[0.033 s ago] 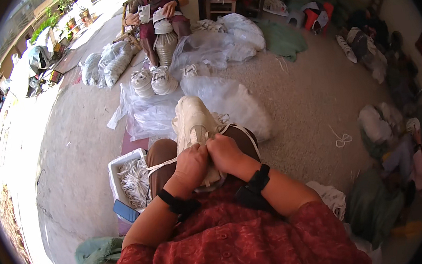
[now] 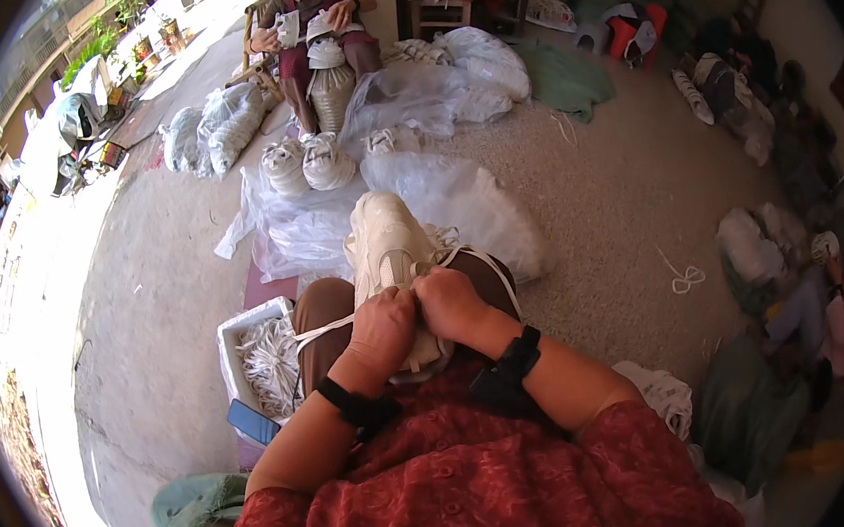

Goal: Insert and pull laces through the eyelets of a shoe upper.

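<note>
A cream-white sneaker (image 2: 384,229) rests across my knees, toe pointing away from me. My left hand (image 2: 384,332) is closed at the lacing area, fingers pinched together. Close beside it, my right hand (image 2: 452,303) is closed too, its fingertips at the same spot. Between them they grip the white shoelace (image 2: 325,329), though the exact pinch point is hidden by the fingers. One length of lace trails out left over my knee; another loops off to the right.
Left of my knee stands a white foam box (image 2: 233,360) of bundled laces, with a blue phone (image 2: 252,422) at its corner. Ahead lie plastic bags (image 2: 457,200) and several white sneakers (image 2: 327,161). Another person (image 2: 326,31) sits beyond, holding shoe parts. Green cloth (image 2: 566,75) lies farther right.
</note>
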`<action>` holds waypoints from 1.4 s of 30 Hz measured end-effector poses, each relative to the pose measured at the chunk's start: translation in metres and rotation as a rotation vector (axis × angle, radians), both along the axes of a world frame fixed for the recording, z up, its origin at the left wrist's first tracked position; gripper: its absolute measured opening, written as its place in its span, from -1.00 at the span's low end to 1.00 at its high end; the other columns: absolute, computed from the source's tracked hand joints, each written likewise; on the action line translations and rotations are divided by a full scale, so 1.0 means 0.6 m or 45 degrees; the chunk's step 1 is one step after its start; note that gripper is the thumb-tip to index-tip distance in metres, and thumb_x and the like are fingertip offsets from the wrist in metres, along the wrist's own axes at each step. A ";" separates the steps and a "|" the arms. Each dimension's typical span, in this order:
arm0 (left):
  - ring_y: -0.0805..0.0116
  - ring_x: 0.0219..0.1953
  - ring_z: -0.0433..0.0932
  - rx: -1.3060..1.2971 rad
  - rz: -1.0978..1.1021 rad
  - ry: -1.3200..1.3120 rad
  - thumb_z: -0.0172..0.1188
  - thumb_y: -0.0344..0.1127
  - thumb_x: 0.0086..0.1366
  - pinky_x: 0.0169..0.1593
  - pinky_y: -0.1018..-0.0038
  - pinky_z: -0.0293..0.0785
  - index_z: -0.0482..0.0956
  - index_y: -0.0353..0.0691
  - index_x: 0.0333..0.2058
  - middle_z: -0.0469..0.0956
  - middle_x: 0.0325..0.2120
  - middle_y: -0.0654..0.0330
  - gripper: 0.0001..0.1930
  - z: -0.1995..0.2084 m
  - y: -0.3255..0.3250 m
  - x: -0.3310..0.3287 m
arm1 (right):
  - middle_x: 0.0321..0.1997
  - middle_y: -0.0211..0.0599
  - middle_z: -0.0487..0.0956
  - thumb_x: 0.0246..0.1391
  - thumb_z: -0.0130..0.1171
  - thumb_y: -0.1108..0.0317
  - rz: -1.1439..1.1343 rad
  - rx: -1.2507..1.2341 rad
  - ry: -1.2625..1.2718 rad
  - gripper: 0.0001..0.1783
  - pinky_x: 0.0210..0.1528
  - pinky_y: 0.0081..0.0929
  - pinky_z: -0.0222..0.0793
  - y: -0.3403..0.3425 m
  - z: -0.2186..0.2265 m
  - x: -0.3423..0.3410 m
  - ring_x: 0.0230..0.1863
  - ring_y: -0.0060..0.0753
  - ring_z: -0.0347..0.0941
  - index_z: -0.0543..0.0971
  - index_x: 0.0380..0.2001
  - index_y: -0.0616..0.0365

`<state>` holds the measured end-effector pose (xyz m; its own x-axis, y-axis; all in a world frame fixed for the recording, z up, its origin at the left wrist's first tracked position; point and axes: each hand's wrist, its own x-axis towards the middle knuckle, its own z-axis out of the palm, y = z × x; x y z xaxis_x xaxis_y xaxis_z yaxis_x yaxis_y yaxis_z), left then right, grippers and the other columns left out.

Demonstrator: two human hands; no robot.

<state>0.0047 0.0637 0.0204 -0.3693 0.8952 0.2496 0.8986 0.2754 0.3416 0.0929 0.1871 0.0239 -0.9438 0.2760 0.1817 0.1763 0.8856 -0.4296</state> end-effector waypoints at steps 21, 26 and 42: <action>0.09 -0.35 0.51 0.182 -0.296 -0.003 -0.01 -0.31 0.10 -0.30 0.27 0.46 0.41 -0.32 -0.29 0.38 -0.38 0.04 -0.77 -0.029 -0.005 0.009 | -0.50 0.09 0.42 -0.19 0.08 0.53 -0.070 0.008 0.449 -0.93 -0.35 -0.07 0.30 -0.016 -0.040 0.029 -0.39 0.17 0.39 0.47 -0.54 0.31; -0.01 -0.36 0.51 0.213 -0.126 -0.301 0.02 -0.30 0.09 -0.27 0.22 0.44 0.46 -0.37 -0.36 0.46 -0.41 -0.03 -0.76 -0.047 0.000 0.003 | -0.52 0.05 0.51 -0.13 0.07 0.39 -0.049 0.098 0.137 -0.86 -0.36 -0.12 0.34 -0.015 -0.007 -0.002 -0.41 0.11 0.46 0.55 -0.57 0.25; 0.12 -0.39 0.55 0.174 -0.026 -0.142 -0.04 -0.36 0.07 -0.32 0.25 0.45 0.58 -0.25 -0.39 0.54 -0.48 0.02 -0.77 0.019 -0.003 0.024 | -0.28 0.14 0.52 0.02 0.03 0.40 0.377 -0.289 -0.086 -0.72 -0.19 -0.24 0.35 0.058 0.009 -0.002 -0.25 0.12 0.45 0.48 -0.19 0.31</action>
<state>0.0189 0.0620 0.0316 -0.3836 0.8633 0.3281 0.8579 0.2016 0.4726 0.0917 0.2222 0.0290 -0.9965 0.0154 0.0821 -0.0387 0.7858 -0.6172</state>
